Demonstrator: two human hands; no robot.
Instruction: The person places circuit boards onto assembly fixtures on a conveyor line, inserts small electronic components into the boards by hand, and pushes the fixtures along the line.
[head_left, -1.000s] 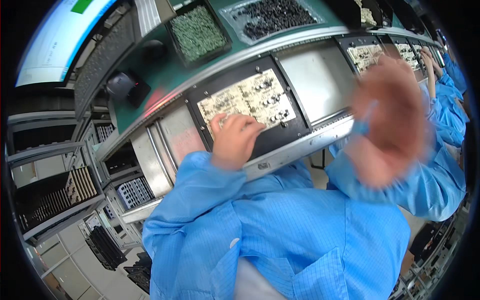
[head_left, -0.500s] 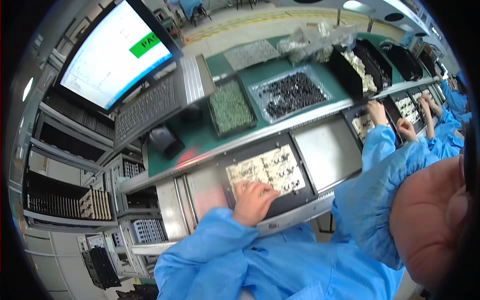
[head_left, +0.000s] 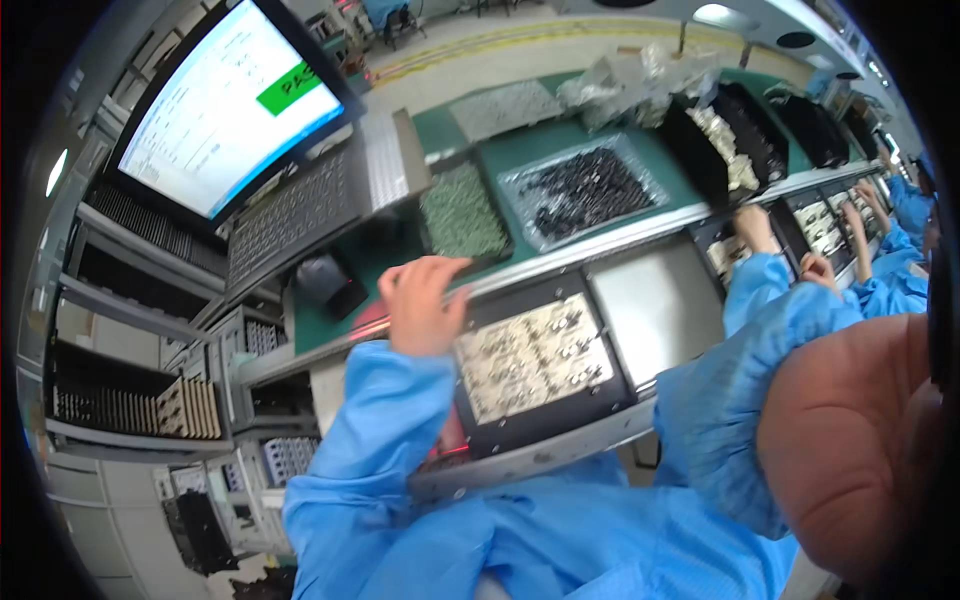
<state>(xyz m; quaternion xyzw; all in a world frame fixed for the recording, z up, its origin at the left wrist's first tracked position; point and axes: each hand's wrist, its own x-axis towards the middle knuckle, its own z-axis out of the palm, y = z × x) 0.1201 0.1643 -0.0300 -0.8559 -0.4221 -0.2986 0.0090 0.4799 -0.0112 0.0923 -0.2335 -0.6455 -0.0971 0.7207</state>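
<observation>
My left hand (head_left: pixel 425 305) is raised over the front rail of the bench, fingers spread, with nothing visible in it. It is just left of a pale circuit board panel (head_left: pixel 537 358), which lies flat in a black carrier (head_left: pixel 600 400) on the conveyor and bears several small dark parts. Very close at the right edge is my right hand (head_left: pixel 850 440). Its palm heel and wrist show, but its fingers are hidden. Beyond my left hand, a dark tray (head_left: pixel 508 240) holds green parts (head_left: pixel 462 212), and a barcode scanner (head_left: pixel 330 284) sits to the left.
A clear bag (head_left: pixel 515 190) of black parts (head_left: pixel 590 190) lies on the green bench top. A monitor (head_left: pixel 225 110) and keyboard (head_left: pixel 290 215) stand at left, above a board rack (head_left: pixel 140 400). At right, co-workers' hands (head_left: pixel 757 228) are over other carriers on the line.
My left hand has lifted off the board panel and moved up and left to the rail, uncovering the panel. My right hand has shifted slightly left. Red light now shows beside the carrier.
</observation>
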